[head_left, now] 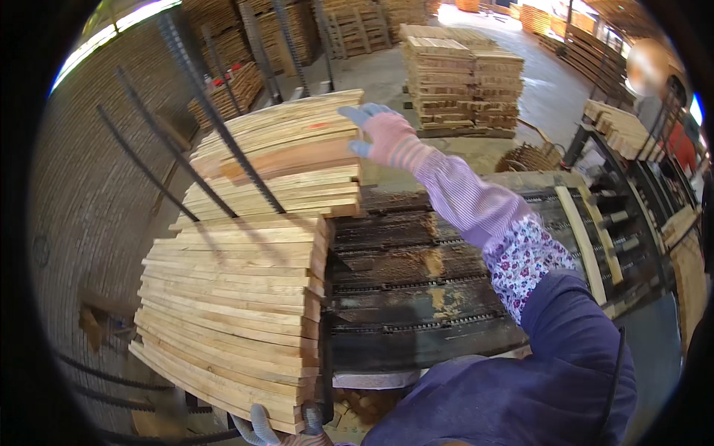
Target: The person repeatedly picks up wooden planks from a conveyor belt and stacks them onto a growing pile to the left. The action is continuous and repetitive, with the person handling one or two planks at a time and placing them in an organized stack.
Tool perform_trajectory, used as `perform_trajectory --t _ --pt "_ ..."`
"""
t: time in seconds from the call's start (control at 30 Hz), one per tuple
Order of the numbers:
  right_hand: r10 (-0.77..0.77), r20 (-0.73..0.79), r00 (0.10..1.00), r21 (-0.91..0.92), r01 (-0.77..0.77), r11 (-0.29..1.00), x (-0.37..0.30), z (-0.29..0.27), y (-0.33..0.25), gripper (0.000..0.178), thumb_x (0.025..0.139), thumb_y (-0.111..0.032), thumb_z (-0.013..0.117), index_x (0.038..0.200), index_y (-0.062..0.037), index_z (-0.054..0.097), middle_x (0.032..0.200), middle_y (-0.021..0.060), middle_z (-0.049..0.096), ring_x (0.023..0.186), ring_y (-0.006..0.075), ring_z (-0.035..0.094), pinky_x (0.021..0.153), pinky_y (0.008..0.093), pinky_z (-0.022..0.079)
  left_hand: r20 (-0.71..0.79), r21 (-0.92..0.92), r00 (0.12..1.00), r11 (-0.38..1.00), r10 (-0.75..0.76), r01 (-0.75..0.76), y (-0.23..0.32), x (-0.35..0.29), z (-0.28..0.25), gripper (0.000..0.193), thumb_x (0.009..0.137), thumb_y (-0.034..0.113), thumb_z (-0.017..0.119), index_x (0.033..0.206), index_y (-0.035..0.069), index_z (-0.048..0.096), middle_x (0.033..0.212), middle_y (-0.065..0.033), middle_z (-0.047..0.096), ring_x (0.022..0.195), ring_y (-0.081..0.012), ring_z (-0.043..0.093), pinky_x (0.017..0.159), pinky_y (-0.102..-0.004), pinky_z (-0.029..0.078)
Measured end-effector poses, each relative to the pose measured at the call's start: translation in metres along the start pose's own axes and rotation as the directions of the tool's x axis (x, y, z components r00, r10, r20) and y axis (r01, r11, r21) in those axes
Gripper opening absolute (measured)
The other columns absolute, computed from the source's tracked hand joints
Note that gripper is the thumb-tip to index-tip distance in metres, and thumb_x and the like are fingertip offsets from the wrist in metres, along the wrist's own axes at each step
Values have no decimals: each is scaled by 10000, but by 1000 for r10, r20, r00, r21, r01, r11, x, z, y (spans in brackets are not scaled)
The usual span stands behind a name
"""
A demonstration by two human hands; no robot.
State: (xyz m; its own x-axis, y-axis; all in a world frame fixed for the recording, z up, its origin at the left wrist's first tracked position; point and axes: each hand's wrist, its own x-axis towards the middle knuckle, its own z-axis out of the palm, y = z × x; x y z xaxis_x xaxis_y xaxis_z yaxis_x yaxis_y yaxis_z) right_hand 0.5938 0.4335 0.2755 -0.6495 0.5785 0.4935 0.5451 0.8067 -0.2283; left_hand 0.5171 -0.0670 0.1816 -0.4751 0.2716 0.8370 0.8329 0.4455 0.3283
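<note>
Many pale wooden boards (223,297) lie side by side in a wide row, their ends lined up on the right. My right hand (387,137), in a pink and grey-blue glove, reaches to the far end of the row. Its fingers stretch out and apart beside the ends of the farthest boards, holding nothing. At the bottom, my left hand (286,435), also gloved, touches the near corner of the closest board with fingers apart. The picture's lower edge cuts off most of it. A reddish-brown board (297,154) stands out among the far ones.
Dark upright bars (216,111) rise through and behind the boards. To the right runs a chain conveyor (424,290) with two loose strips (584,245) across it. A large board stack (461,82) stands beyond. Another person (673,126) is at the far right, near more boards (625,130).
</note>
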Motion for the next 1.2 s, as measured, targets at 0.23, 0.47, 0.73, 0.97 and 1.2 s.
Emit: perform_trajectory --t 0.23,0.47,0.73,0.97,1.2 --pt "468 163 868 35 -479 877 -296 37 137 682 905 -335 724 1527 -161 504 1347 241 630 1249 415 605 1073 490 490 -43 -13 996 997 75 -76 3 4 2 809 752 530 935 1329 48 635 1361 -297 514 1221 -491 539 998 -627 503" --pt "909 76 410 -87 -905 416 -576 -9 195 658 871 -340 758 1475 -154 576 1402 247 622 1298 384 603 1087 476 489 -49 47 997 997 66 -64 -8 -8 8 757 804 554 864 1338 78 617 1344 -205 576 1244 -419 553 1065 -562 480" --pt "986 -103 133 -139 -983 118 -668 -71 267 691 840 -451 777 1439 -160 594 1352 229 652 1263 400 624 1065 480 506 -112 84 983 987 143 -134 21 -14 2 798 774 645 842 1232 13 674 1229 -169 675 1167 -382 608 1030 -548 468" --pt "977 46 207 -434 -877 206 -649 -63 254 828 810 -520 803 1534 -272 487 1437 128 542 1411 335 422 1161 576 303 -142 -162 989 985 42 -65 49 -21 -7 724 869 479 849 1328 -25 606 1331 -191 624 1188 -360 614 1058 -498 483" --pt "843 432 319 442 -890 110 -632 -115 294 743 874 -403 751 1526 -140 511 1327 165 666 1245 328 621 1064 498 490 42 -528 984 832 -175 170 178 -63 -15 558 971 298 752 1394 -15 565 1392 -209 577 1259 -296 582 1057 -417 509"
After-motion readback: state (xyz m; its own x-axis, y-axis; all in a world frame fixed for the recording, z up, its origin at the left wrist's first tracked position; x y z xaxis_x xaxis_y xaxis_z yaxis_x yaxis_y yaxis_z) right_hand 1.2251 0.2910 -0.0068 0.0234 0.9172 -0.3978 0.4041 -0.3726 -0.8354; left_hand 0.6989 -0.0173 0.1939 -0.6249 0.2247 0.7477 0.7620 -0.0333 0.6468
